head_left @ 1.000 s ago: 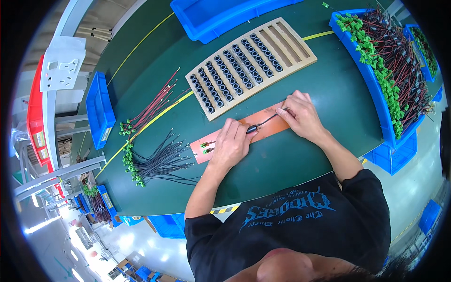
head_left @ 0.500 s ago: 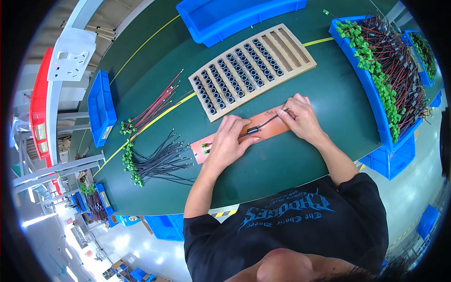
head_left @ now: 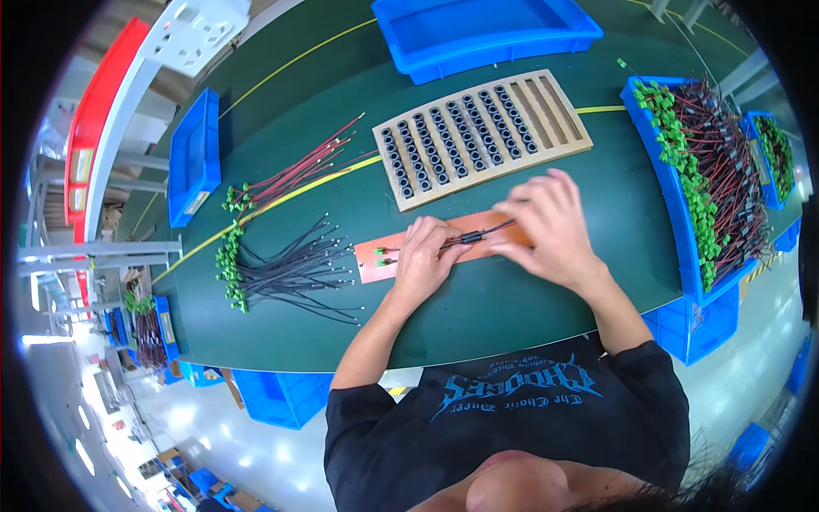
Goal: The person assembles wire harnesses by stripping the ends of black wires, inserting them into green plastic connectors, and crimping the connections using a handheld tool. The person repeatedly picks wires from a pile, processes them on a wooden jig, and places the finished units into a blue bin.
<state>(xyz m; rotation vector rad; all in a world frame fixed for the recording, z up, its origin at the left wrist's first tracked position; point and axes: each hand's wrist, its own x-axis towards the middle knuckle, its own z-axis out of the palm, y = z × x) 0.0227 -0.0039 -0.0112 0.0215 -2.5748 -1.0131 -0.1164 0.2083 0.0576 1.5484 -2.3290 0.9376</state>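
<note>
An orange-brown board (head_left: 368, 266) lies on the green table below a wooden tray. Along it run dark wires with green connectors (head_left: 381, 253) at the left end and a black ring core (head_left: 472, 237) near the middle. My left hand (head_left: 424, 256) rests on the board, its fingers closed over the wires just left of the core. My right hand (head_left: 553, 229) hovers at the board's right end, somewhat blurred, thumb and fingers apart around the free wire ends (head_left: 505, 225). It does not appear to grip them.
The wooden tray (head_left: 582, 147) holds rows of black ring cores. Black wires (head_left: 299, 269) and red wires (head_left: 299, 175) with green connectors lie at left. A blue bin (head_left: 670, 196) of wired connectors stands at right. Other blue bins stand at the back (head_left: 495, 47) and left (head_left: 194, 158).
My right hand has lifted off the wire and its fingers have spread. My left hand stays on the wires beside the core. The whole view has shifted slightly.
</note>
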